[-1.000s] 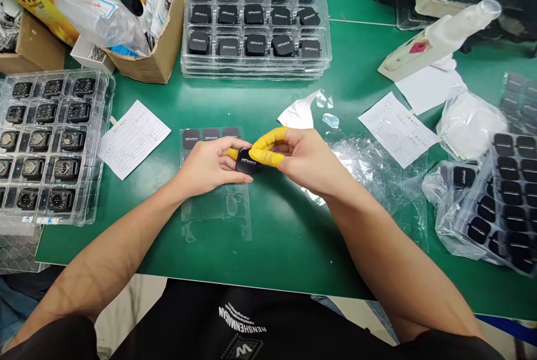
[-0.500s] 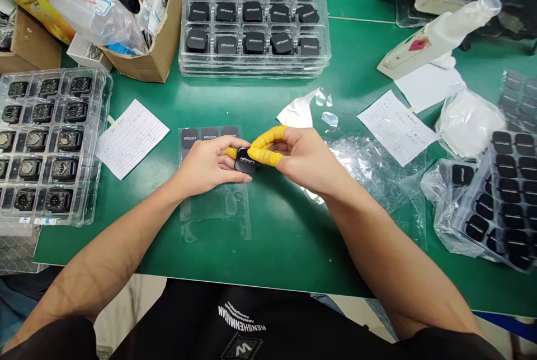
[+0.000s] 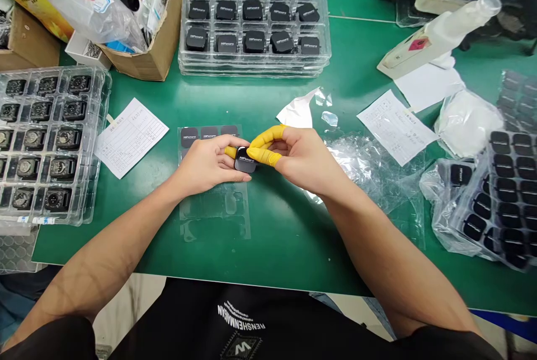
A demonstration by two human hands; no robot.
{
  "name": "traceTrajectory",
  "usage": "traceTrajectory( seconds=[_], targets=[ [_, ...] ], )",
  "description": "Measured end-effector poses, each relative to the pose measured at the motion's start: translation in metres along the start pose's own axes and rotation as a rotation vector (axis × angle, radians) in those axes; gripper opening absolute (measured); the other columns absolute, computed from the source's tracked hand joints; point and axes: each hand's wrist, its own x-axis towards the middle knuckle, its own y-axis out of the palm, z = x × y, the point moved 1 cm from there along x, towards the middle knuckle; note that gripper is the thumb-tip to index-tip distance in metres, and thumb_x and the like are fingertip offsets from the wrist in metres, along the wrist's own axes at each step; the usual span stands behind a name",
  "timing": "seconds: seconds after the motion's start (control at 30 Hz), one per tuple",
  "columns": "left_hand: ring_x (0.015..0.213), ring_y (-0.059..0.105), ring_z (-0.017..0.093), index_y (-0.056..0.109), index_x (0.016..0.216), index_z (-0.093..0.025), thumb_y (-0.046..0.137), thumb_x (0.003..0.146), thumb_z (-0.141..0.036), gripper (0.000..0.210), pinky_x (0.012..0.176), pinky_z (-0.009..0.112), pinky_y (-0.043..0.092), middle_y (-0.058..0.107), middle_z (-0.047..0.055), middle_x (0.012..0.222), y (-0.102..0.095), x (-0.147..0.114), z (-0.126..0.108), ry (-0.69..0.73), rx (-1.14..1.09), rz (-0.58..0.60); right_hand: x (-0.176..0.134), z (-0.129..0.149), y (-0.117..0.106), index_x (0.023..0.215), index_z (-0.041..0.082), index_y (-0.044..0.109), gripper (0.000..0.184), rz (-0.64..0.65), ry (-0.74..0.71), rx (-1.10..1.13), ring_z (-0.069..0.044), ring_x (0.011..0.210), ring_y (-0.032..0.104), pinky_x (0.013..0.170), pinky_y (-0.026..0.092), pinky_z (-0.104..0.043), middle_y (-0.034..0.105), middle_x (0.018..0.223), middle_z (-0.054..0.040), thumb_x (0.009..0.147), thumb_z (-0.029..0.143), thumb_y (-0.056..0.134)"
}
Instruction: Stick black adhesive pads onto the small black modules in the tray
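Note:
My left hand (image 3: pixel 211 165) is closed round a small black square smartwatch (image 3: pixel 245 163) with white lettering on its face, gripping it by the left side. Yellow finger cots cover the thumb and index finger of my right hand (image 3: pixel 293 153), which pinch at the upper right edge of the watch. Whether a thin film lies between those fingertips I cannot tell. Beneath my left hand, partly hidden, a clear sheet (image 3: pixel 213 220) with dark printed square films (image 3: pixel 210 132) along its top lies on the green table.
Stacked clear trays (image 3: pixel 255 66) of black watches stand at the back; another tray stack (image 3: pixel 90 181) is at left. Crumpled clear film (image 3: pixel 369 175), paper slips (image 3: pixel 396 125), a white bottle (image 3: pixel 440 38) and black-padded sheets (image 3: pixel 512 192) lie right. A cardboard box (image 3: pixel 161 47) stands back left.

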Motion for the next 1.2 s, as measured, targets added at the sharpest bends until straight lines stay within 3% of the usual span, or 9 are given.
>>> traceTrajectory(
  seconds=[0.37, 0.6, 0.7, 0.8, 0.87, 0.97, 1.03, 1.13, 1.2],
  targets=[
    [0.059, 0.054, 0.008, 0.070, 0.120, -0.016, 0.095, 0.062, -0.031, 0.064, 0.066, 0.025, 0.053, 0.058, -0.006, 0.064, -0.001, 0.000, 0.001, 0.003, -0.013, 0.009, -0.001, 0.000, 0.001, 0.085, 0.021, 0.075, 0.031, -0.011, -0.012, -0.021, -0.020, 0.079, 0.071, 0.074, 0.062, -0.036, 0.077, 0.087, -0.0048, 0.070, 0.044, 0.090],
    [0.061, 0.060, 0.009, 0.070, 0.120, -0.016, 0.095, 0.062, -0.030, 0.065, 0.070, 0.026, 0.056, 0.062, -0.006, 0.065, -0.001, 0.001, 0.002, -0.013, -0.010, 0.004, -0.003, -0.003, 0.001, 0.092, 0.021, 0.075, 0.026, 0.002, -0.091, -0.094, -0.021, 0.085, 0.072, 0.080, 0.063, -0.037, 0.076, 0.094, -0.0056, 0.081, 0.043, 0.082],
    [0.068, 0.069, 0.013, 0.068, 0.121, -0.016, 0.094, 0.062, -0.027, 0.066, 0.075, 0.028, 0.059, 0.070, -0.002, 0.073, 0.000, 0.000, 0.002, -0.018, -0.056, -0.003, -0.009, -0.005, 0.002, 0.111, 0.023, 0.074, 0.032, -0.072, -0.170, -0.218, -0.019, 0.087, 0.072, 0.082, 0.064, -0.038, 0.070, 0.115, -0.0083, 0.087, 0.044, 0.076],
    [0.075, 0.074, 0.016, 0.068, 0.120, -0.017, 0.094, 0.063, -0.026, 0.064, 0.077, 0.029, 0.061, 0.075, 0.001, 0.079, 0.001, 0.000, 0.002, -0.013, -0.078, -0.021, -0.019, -0.014, 0.005, 0.138, 0.027, 0.061, 0.050, -0.271, -0.344, -0.414, -0.021, 0.097, 0.070, 0.084, 0.064, -0.041, 0.056, 0.138, -0.0126, 0.091, 0.043, 0.071],
    [0.073, 0.074, 0.016, 0.068, 0.120, -0.017, 0.093, 0.063, -0.025, 0.063, 0.075, 0.029, 0.061, 0.075, 0.000, 0.078, 0.001, 0.000, 0.003, -0.012, -0.094, -0.033, -0.027, -0.024, 0.008, 0.142, 0.031, 0.057, 0.050, -0.337, -0.548, -0.585, -0.026, 0.111, 0.065, 0.091, 0.061, -0.046, 0.049, 0.145, -0.0139, 0.095, 0.044, 0.067],
    [0.072, 0.073, 0.014, 0.068, 0.118, -0.017, 0.092, 0.063, -0.021, 0.060, 0.074, 0.027, 0.061, 0.074, 0.000, 0.080, 0.001, 0.000, 0.004, 0.005, -0.137, -0.023, -0.032, -0.039, 0.012, 0.139, 0.039, 0.061, 0.049, -0.176, -0.744, -0.877, -0.037, 0.138, 0.048, 0.109, 0.049, -0.058, 0.037, 0.159, -0.0105, 0.092, 0.051, 0.069],
    [0.073, 0.074, 0.015, 0.068, 0.116, -0.017, 0.092, 0.063, -0.019, 0.058, 0.074, 0.028, 0.062, 0.075, 0.000, 0.081, 0.001, -0.001, 0.005, 0.013, -0.155, -0.026, -0.031, -0.043, 0.012, 0.139, 0.043, 0.061, 0.048, -0.124, -0.676, -1.027, -0.043, 0.148, 0.034, 0.115, 0.038, -0.064, 0.030, 0.167, -0.0070, 0.092, 0.052, 0.068],
    [0.076, 0.076, 0.017, 0.068, 0.115, -0.016, 0.093, 0.062, -0.020, 0.059, 0.076, 0.030, 0.063, 0.076, 0.002, 0.083, 0.001, -0.001, 0.006, -0.002, -0.177, -0.043, -0.028, -0.041, 0.009, 0.148, 0.043, 0.053, 0.052, -0.248, -0.507, -1.102, -0.046, 0.154, 0.022, 0.116, 0.031, -0.068, 0.023, 0.172, -0.0072, 0.096, 0.045, 0.063],
    [0.077, 0.076, 0.017, 0.068, 0.114, -0.017, 0.093, 0.061, -0.021, 0.059, 0.077, 0.030, 0.063, 0.077, 0.002, 0.085, 0.001, 0.001, 0.007, -0.004, -0.175, -0.047, -0.026, -0.039, 0.010, 0.149, 0.045, 0.051, 0.057, -0.214, -0.539, -1.087, -0.046, 0.154, 0.022, 0.116, 0.030, -0.068, 0.024, 0.172, -0.0062, 0.094, 0.049, 0.065]
  ],
)
